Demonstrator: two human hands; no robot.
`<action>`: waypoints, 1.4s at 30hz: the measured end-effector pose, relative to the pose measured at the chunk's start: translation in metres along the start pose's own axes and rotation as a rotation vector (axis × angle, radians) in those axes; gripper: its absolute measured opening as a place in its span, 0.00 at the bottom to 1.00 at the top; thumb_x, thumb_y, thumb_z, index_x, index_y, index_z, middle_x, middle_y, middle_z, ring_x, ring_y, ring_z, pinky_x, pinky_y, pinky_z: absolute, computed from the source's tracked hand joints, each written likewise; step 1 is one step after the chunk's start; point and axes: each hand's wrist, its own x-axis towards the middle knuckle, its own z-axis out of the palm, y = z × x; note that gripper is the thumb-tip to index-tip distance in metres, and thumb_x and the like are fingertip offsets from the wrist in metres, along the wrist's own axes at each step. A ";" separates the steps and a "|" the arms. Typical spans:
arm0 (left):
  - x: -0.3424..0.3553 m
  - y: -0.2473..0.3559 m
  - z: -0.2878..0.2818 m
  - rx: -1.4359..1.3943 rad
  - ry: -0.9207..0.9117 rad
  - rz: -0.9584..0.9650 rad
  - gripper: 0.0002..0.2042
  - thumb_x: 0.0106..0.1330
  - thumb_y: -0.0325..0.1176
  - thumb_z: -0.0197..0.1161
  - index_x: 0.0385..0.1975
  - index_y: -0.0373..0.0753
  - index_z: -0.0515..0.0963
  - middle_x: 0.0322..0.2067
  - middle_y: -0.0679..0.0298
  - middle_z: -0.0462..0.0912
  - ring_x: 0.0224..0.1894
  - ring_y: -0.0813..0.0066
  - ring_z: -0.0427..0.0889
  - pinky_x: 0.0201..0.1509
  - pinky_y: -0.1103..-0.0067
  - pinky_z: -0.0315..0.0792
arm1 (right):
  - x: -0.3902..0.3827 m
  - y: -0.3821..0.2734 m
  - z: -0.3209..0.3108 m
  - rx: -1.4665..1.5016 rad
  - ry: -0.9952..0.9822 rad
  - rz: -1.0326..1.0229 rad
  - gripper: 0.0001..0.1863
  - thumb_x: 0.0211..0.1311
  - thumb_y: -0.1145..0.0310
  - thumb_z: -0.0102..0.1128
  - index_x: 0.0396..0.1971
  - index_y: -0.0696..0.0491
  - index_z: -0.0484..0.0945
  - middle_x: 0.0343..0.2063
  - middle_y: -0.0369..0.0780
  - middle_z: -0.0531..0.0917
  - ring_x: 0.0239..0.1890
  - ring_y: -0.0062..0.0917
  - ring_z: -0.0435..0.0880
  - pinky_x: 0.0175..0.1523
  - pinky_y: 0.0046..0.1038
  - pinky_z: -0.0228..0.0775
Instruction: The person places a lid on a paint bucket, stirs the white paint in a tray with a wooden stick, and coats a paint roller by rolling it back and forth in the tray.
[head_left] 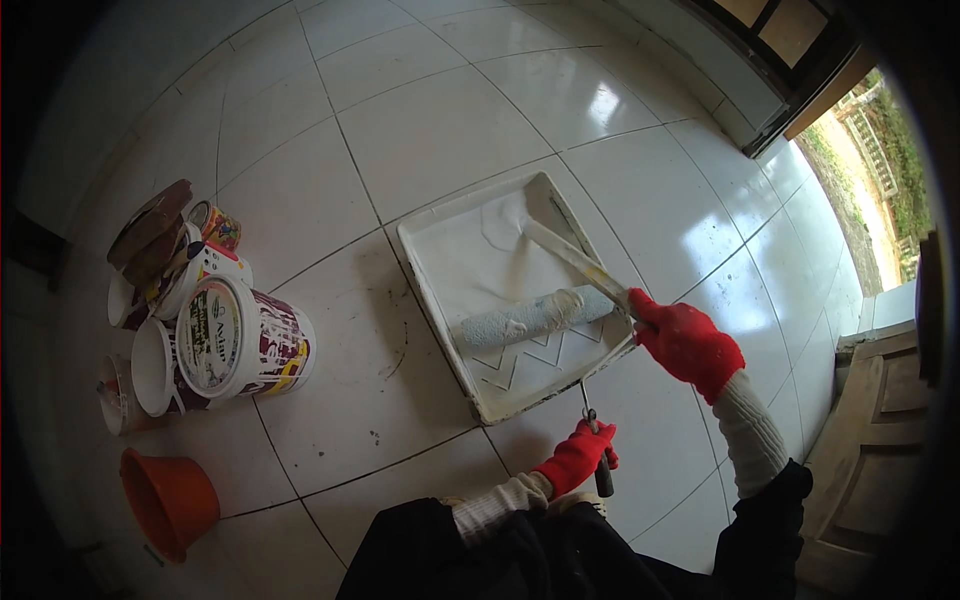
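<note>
My left hand (580, 457), in a red glove, is closed round the dark handle of a paint roller (535, 320). The roller's grey-blue sleeve, with a blob of white paint on it, lies across the ridged end of a white paint tray (432, 305). Also red-gloved, my right hand (690, 340) grips a flat, paint-smeared stick (575, 258) at the tray's right rim. The stick slants toward the far left, its tip at the white paint (470, 245) pooled in the tray's far part.
Left of the tray, a lidded paint bucket (285, 345) lies tilted by several other tubs and cans. An orange bucket (175, 500) rests on its side nearer me. White floor tiles (430, 100) surround everything. At right are a wooden door (875, 450) and an opening to outdoors.
</note>
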 end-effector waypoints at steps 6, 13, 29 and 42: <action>-0.003 -0.002 -0.002 -0.004 0.022 0.021 0.15 0.74 0.43 0.56 0.46 0.40 0.63 0.27 0.62 0.77 0.30 0.69 0.83 0.41 0.71 0.78 | -0.013 0.019 -0.010 0.098 -0.059 0.016 0.24 0.69 0.66 0.55 0.64 0.47 0.70 0.30 0.43 0.85 0.32 0.38 0.85 0.41 0.36 0.75; -0.003 -0.004 -0.010 0.017 0.021 0.017 0.14 0.74 0.43 0.56 0.45 0.40 0.63 0.27 0.62 0.78 0.30 0.69 0.83 0.40 0.72 0.78 | -0.011 -0.002 -0.006 0.040 -0.154 0.006 0.25 0.67 0.63 0.56 0.64 0.47 0.67 0.32 0.47 0.83 0.39 0.44 0.83 0.43 0.42 0.74; 0.002 -0.005 -0.002 -0.024 0.002 0.004 0.16 0.74 0.44 0.57 0.46 0.40 0.63 0.28 0.62 0.78 0.29 0.68 0.83 0.40 0.72 0.78 | 0.008 -0.017 -0.001 0.028 -0.010 -0.009 0.25 0.68 0.64 0.56 0.64 0.47 0.68 0.31 0.48 0.84 0.35 0.45 0.84 0.42 0.41 0.74; 0.003 -0.003 -0.004 -0.040 -0.012 0.016 0.15 0.74 0.43 0.57 0.45 0.40 0.63 0.28 0.61 0.78 0.29 0.68 0.82 0.39 0.71 0.79 | -0.005 -0.006 -0.001 0.028 -0.057 -0.036 0.26 0.67 0.64 0.57 0.65 0.45 0.68 0.29 0.47 0.83 0.33 0.43 0.83 0.41 0.40 0.74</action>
